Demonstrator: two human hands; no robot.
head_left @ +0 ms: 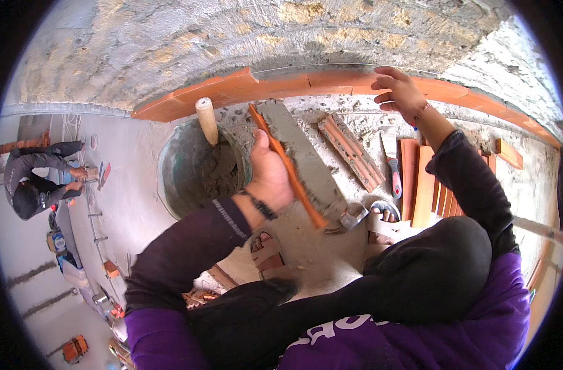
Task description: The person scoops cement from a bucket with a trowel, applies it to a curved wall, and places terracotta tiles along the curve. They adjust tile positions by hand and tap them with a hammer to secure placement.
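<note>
My left hand (270, 169) grips a clay brick tile (303, 154) by its long side, thumb along the orange edge. Grey mortar coats the tile's broad upper face, and it is tilted above the floor. My right hand (405, 98) is raised by the wall, fingers apart and slightly curled, with nothing visible in it. It is close to a row of orange bricks (337, 81) along the wall's foot and a thin taut string (331, 65) above them. A bucket (165, 176) with mortar inside stands left of the tile, a round wooden handle (206, 117) sticking out of it.
Right of the tile lie a grooved brick piece (353, 154), a putty knife (390, 154) and several brick tiles (424, 185). A hammer (353, 217) rests near my right foot. At far left another person (38, 172) crouches, working with both hands. The rough wall (232, 43) spans the far side.
</note>
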